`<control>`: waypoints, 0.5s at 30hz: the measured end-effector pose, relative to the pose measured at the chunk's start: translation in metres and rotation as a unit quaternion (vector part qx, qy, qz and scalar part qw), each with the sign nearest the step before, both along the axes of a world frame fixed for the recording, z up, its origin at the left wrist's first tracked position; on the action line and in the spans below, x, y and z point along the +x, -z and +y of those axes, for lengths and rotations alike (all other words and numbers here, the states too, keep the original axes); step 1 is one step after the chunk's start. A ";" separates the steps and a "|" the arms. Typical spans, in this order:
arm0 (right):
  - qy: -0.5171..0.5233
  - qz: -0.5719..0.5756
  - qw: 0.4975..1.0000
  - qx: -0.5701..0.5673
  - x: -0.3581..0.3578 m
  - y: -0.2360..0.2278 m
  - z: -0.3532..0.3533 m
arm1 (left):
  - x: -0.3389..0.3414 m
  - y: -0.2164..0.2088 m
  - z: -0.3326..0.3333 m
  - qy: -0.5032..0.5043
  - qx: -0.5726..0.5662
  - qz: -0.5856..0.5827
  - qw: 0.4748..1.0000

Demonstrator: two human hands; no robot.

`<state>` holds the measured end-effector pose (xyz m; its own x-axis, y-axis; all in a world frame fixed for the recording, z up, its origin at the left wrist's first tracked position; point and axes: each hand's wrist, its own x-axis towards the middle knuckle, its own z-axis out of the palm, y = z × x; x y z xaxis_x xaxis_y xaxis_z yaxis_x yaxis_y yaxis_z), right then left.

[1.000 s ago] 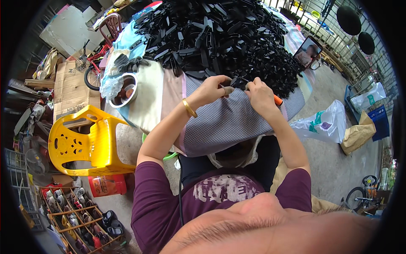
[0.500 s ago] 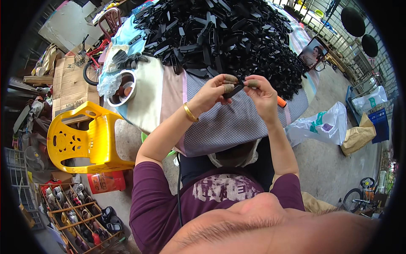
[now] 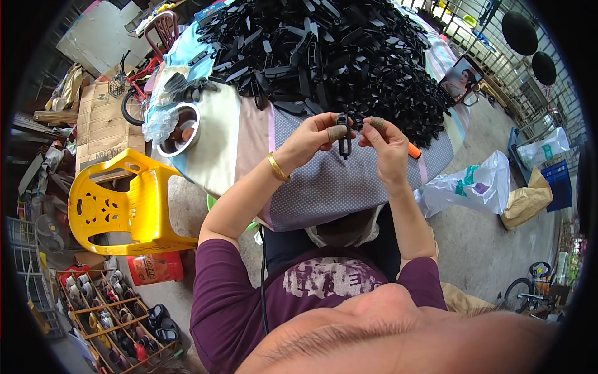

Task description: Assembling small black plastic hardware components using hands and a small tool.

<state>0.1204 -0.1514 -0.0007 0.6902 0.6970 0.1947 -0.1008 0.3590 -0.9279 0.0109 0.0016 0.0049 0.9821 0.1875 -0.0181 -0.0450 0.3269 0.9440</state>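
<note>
My left hand (image 3: 316, 134) pinches a slim black plastic part (image 3: 345, 147) with a slot along it, hanging upright from the fingertips. Close beside it, my right hand (image 3: 387, 142) has its thumb and forefinger pressed together at a small dark piece (image 3: 357, 117); whether that piece joins the slotted part I cannot tell. Brownish covers wrap some fingertips on both hands. Just beyond them rises a large heap of black plastic parts (image 3: 311, 56), longer ones at the left and smaller ones at the right. Beneath the hands lies a dotted grey cloth (image 3: 324, 181) over the table.
An orange cylindrical handle (image 3: 414, 151) lies right of my right hand. A white basin (image 3: 194, 134) and dark gloves (image 3: 193, 89) sit at the table's left. A screen (image 3: 461, 80) stands at the right edge. A yellow plastic chair (image 3: 140, 209) is left of me, plastic bags (image 3: 479, 184) right.
The black part in my left hand has turned from slanting to hanging upright, its slot now showing. My right fingers have drawn closer together and a little lower.
</note>
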 end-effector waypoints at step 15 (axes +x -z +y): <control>0.202 -0.435 0.874 -0.076 -0.007 -0.003 0.011 | 0.000 0.024 0.005 0.057 -0.193 0.025 0.979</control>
